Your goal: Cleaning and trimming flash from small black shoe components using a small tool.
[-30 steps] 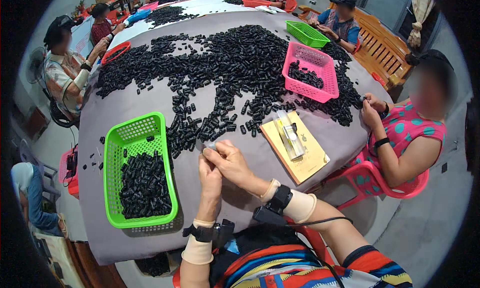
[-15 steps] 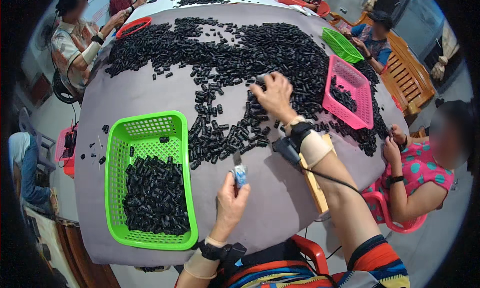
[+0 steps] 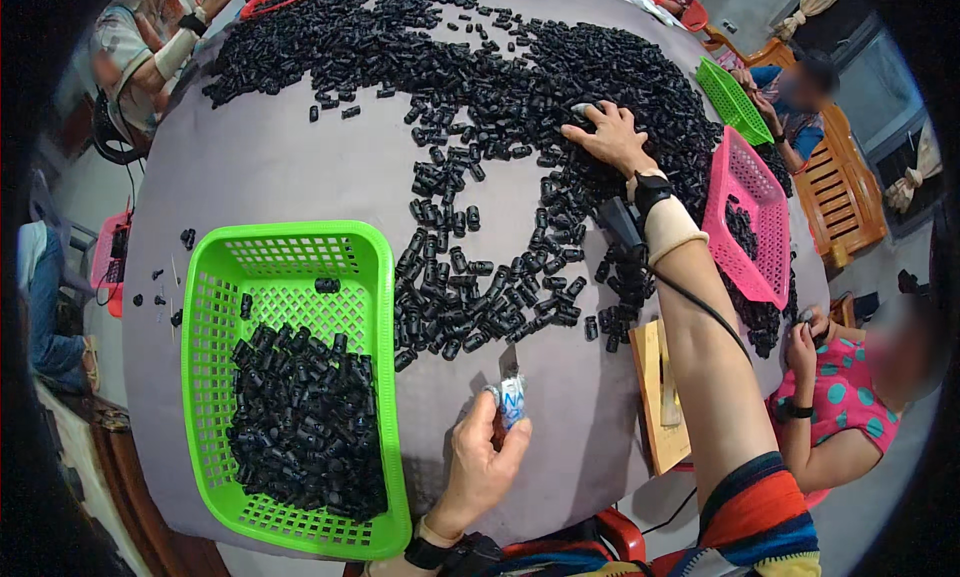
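Note:
In my left hand (image 3: 482,465), low in the middle, is a small knife (image 3: 512,397) with a short flat metal blade and a handle wrapped in white and blue. The blade points away from me over the bare cloth. My right hand (image 3: 612,140) reaches to the far heap of small black plastic cylinders (image 3: 480,95), its fingers spread over them and a pale cover on a fingertip. Whether its fingertips touch a piece is hard to make out. Left of my left hand stands a green basket (image 3: 397,417), partly filled with similar black pieces.
A pink basket (image 3: 755,267) and a smaller green basket (image 3: 722,89) stand along the right. A wooden board (image 3: 660,422) lies beside my right forearm. Loose bits (image 3: 158,300) lie left of the large basket. Co-workers (image 3: 835,417) sit around the grey-covered table (image 3: 300,172).
My right hand has moved farther right over the heap, its fingers spreading. My left hand still holds the knife, slightly farther right in the picture. The whole view has shifted.

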A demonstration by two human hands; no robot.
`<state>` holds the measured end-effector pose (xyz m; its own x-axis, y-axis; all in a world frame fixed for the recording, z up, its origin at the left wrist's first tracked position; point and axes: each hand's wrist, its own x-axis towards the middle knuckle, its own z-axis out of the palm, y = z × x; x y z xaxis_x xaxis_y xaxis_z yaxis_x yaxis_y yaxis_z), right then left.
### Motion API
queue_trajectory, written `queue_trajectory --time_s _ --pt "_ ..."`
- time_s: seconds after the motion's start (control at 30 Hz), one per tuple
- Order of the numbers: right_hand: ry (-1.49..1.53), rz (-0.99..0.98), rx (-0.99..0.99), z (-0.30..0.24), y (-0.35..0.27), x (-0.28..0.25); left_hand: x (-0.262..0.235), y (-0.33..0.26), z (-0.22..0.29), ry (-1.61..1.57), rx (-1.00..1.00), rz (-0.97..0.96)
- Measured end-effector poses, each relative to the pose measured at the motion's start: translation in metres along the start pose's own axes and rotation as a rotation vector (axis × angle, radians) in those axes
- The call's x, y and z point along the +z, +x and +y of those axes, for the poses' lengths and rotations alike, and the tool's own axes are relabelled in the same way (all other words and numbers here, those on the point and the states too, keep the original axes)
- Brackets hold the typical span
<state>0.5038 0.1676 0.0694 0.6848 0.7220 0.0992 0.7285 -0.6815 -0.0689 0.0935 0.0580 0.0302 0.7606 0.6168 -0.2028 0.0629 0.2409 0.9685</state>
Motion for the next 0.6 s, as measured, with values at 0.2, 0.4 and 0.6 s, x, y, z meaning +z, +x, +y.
queue_trajectory --time_s 0.2,0.4,0.6 --pt "0.034 -0.135 -0.102 0.000 -0.028 0.000 0.002 0.005 -0.001 0.016 0.011 -0.018" --pt "0.156 -0.098 -0.221 -0.020 -0.089 0.004 0.004 0.008 -0.005 -0.081 0.073 0.060" --pt "0.188 -0.027 -0.310 -0.053 -0.167 -0.003 0.005 0.006 0.007 -0.207 0.129 0.035"
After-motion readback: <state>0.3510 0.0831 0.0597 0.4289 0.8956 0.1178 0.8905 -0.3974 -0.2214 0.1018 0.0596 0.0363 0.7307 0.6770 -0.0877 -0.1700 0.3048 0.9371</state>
